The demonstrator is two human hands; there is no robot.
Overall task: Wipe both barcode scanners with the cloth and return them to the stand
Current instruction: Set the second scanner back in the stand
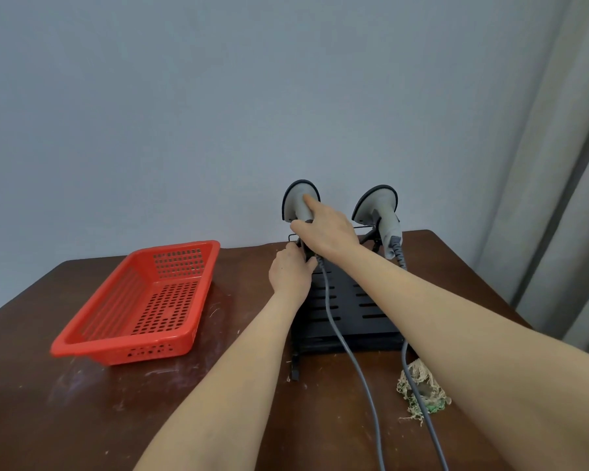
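Two grey barcode scanners stand heads-up in a black slotted stand (pixel 357 311) at the table's far edge. My right hand (pixel 323 229) wraps the neck of the left scanner (pixel 298 198), its forefinger stretched along the head. Just below, my left hand (pixel 291 270) pinches that scanner's handle where the cable leaves it. The right scanner (pixel 380 207) rests untouched in the stand. A frayed beige cloth (pixel 420 389) with a green patch lies on the table in front of the stand, under the right scanner's grey cable (pixel 419 402).
An empty red perforated basket (pixel 140 307) sits at the left on the brown table (pixel 82 402). The left scanner's cable (pixel 351 355) runs toward me across the stand. A grey wall stands close behind, and a curtain (pixel 558 198) hangs at the right.
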